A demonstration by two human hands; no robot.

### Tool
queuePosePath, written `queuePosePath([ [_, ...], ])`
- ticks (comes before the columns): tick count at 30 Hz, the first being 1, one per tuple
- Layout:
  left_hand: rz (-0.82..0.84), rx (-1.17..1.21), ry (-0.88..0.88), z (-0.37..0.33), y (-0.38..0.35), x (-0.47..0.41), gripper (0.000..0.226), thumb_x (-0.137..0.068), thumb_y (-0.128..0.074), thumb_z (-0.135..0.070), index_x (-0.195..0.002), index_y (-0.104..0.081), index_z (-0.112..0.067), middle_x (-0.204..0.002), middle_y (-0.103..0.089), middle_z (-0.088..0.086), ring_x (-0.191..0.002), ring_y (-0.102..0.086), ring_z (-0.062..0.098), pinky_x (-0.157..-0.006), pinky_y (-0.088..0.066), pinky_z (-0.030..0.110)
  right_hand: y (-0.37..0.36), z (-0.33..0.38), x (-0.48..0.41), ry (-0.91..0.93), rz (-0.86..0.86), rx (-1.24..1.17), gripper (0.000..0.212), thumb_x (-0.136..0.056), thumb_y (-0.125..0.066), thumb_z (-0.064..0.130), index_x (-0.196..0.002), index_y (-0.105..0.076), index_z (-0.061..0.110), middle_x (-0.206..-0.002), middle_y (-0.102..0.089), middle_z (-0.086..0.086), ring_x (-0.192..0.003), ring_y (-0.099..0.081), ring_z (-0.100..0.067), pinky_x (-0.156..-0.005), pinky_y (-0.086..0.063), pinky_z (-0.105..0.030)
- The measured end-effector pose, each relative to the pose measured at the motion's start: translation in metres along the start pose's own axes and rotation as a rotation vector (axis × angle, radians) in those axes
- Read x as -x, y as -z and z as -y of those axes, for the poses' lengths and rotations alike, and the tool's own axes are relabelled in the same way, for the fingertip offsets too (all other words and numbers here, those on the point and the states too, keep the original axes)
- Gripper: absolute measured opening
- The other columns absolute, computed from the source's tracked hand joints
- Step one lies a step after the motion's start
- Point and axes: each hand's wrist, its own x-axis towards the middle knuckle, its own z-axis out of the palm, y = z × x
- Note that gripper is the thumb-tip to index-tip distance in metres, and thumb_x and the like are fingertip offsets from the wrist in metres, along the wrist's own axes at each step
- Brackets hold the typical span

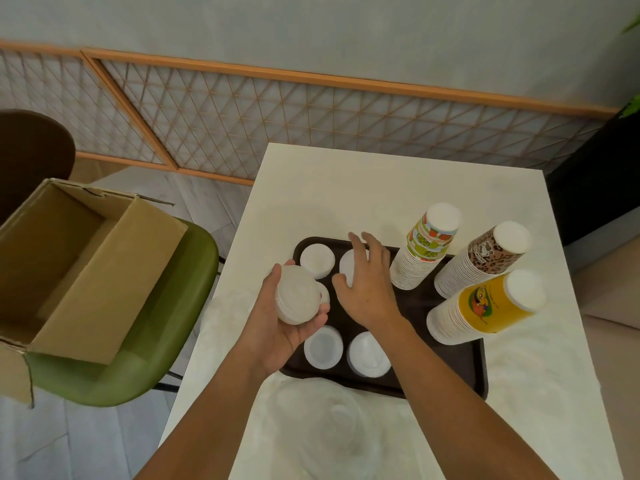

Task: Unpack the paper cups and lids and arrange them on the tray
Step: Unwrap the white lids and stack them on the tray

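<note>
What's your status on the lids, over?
Left hand holds lid stack. Right hand open over a lid on tray. Three cup stacks at tray's right. Nothing in the way.

The light is soft, even and a little warm. The white counter (363,188) is bright but has no hard glare, and shadows are faint. The lids (317,260) on the dark tray (436,362) look washed out. The wide lens curves the wall rail (311,77), and the bottom edge is soft.
</note>
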Motion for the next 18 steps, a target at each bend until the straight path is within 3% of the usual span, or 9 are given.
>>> queuePosePath([
  [2, 0.013, -0.018, -0.016, 0.001, -0.002, 0.003, 0.056, -0.09, -0.066, -0.059, -0.138, -0.065, -0.031, -0.137, -0.064, 0.022, -0.108, -0.071, 0.041, -0.093, -0.061, 0.05, 0.016, 0.023, 0.017, 0.108, -0.01, -0.218, 0.072, -0.086, -0.048, 0.035, -0.156, -0.037, 0.02, -0.162, -0.025, -0.004, -0.149, -0.022, -0.018, -0.123, -0.025, -0.031],
  [4, 0.035, -0.072, -0.041, 0.003, -0.004, 0.006, 0.06, -0.095, -0.059, -0.063, -0.143, -0.06, -0.027, -0.143, -0.062, 0.021, -0.121, -0.068, 0.037, -0.099, -0.058, 0.051, 0.027, 0.043, 0.034, 0.199, 0.115, -0.331, 0.074, -0.087, -0.048, 0.035, -0.158, -0.033, 0.022, -0.165, -0.018, 0.002, -0.152, -0.017, -0.011, -0.12, -0.019, -0.019],
  [8, 0.083, -0.189, -0.044, 0.008, -0.013, 0.014, 0.07, -0.098, -0.043, -0.073, -0.145, -0.059, -0.023, -0.142, -0.064, 0.015, -0.131, -0.063, 0.031, -0.098, -0.058, 0.044, 0.027, 0.057, 0.055, 0.277, 0.274, -0.295, 0.081, -0.095, -0.057, 0.051, -0.163, -0.021, 0.026, -0.168, -0.01, 0.006, -0.156, -0.012, -0.011, -0.124, -0.027, -0.036],
  [11, 0.069, -0.154, -0.021, 0.013, -0.013, 0.015, 0.076, -0.094, -0.045, -0.078, -0.146, -0.058, -0.024, -0.142, -0.064, 0.015, -0.13, -0.064, 0.031, -0.095, -0.058, 0.043, 0.025, 0.056, 0.064, 0.269, 0.291, -0.279, 0.082, -0.097, -0.056, 0.057, -0.164, -0.017, 0.028, -0.165, -0.016, 0.007, -0.151, -0.022, -0.014, -0.122, -0.034, -0.045],
  [18, 0.015, -0.171, -0.014, 0.023, -0.006, 0.011, 0.071, -0.092, -0.061, -0.061, -0.15, -0.052, -0.022, -0.148, -0.056, 0.02, -0.138, -0.055, 0.037, -0.101, -0.055, 0.052, 0.029, 0.05, 0.073, 0.268, 0.297, -0.231, 0.077, -0.103, -0.048, 0.057, -0.165, -0.011, 0.029, -0.163, -0.017, 0.009, -0.147, -0.026, -0.011, -0.121, -0.031, -0.033],
])
